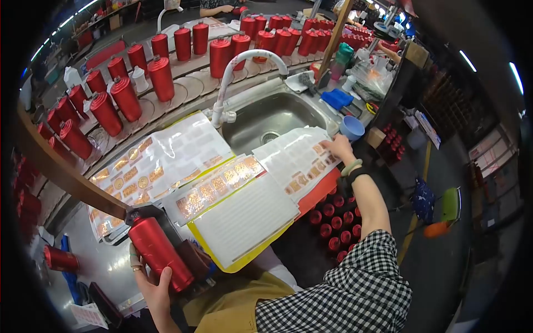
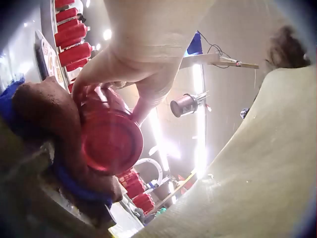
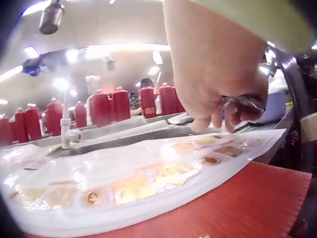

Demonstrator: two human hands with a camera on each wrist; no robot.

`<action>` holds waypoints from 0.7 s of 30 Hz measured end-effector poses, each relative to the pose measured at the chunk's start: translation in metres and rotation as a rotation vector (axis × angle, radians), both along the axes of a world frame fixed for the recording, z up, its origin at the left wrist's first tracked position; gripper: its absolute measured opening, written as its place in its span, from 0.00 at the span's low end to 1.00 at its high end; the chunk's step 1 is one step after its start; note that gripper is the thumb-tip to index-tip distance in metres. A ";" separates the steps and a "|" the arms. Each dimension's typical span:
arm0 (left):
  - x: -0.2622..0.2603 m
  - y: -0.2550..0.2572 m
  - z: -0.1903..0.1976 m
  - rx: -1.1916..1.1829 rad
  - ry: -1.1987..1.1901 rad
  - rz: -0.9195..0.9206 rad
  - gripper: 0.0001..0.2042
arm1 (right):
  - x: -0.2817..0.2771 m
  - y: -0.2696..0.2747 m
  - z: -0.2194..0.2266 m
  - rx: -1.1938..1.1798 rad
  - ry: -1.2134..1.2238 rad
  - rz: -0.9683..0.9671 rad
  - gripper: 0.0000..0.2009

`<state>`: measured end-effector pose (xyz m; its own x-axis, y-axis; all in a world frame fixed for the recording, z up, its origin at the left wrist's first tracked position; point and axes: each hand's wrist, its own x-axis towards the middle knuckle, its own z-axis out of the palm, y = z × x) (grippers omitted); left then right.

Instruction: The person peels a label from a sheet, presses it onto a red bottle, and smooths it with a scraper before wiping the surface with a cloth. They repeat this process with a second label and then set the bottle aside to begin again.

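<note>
In the head view my left hand [image 1: 154, 289] grips a metallic red bottle [image 1: 160, 252] near its base, thumb on one side and fingers on the other. The bottle leans over the bench front; its round base [image 2: 113, 144] faces the left wrist camera. My right hand [image 1: 340, 149] is at the far right corner of a clear-backed sheet of gold and brown decals [image 1: 302, 166]. Its fingers bend down to the sheet [image 3: 129, 183] in the right wrist view. Something shiny [image 3: 245, 102] shows among those fingers; I cannot tell whether they pinch a decal.
More decal sheets [image 1: 183, 141] and a white sheet on a yellow board [image 1: 239, 263] cover the bench. Behind them are a steel sink [image 1: 277, 114] with a white faucet [image 1: 225, 83] and rows of red bottles [image 1: 161, 77]. A blue cup [image 1: 352, 127] stands at the right.
</note>
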<state>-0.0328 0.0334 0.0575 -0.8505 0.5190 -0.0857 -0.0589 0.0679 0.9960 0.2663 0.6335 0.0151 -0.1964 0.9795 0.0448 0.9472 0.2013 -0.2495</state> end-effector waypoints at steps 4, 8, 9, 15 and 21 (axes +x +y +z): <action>-0.002 -0.002 -0.003 -0.011 0.048 -0.001 0.47 | -0.032 0.031 -0.034 0.417 0.142 0.253 0.18; -0.001 0.002 0.007 -0.066 0.035 -0.003 0.47 | -0.142 0.001 -0.008 -0.560 0.512 0.397 0.12; -0.001 0.002 0.007 -0.064 0.024 -0.003 0.47 | -0.167 0.003 -0.023 -0.686 0.638 0.378 0.12; 0.001 0.007 0.015 -0.033 -0.036 0.012 0.48 | -0.209 0.054 -0.123 -0.552 0.779 0.690 0.13; -0.005 0.003 0.012 -0.062 -0.046 -0.008 0.49 | -0.210 0.020 -0.048 -1.429 1.179 0.335 0.06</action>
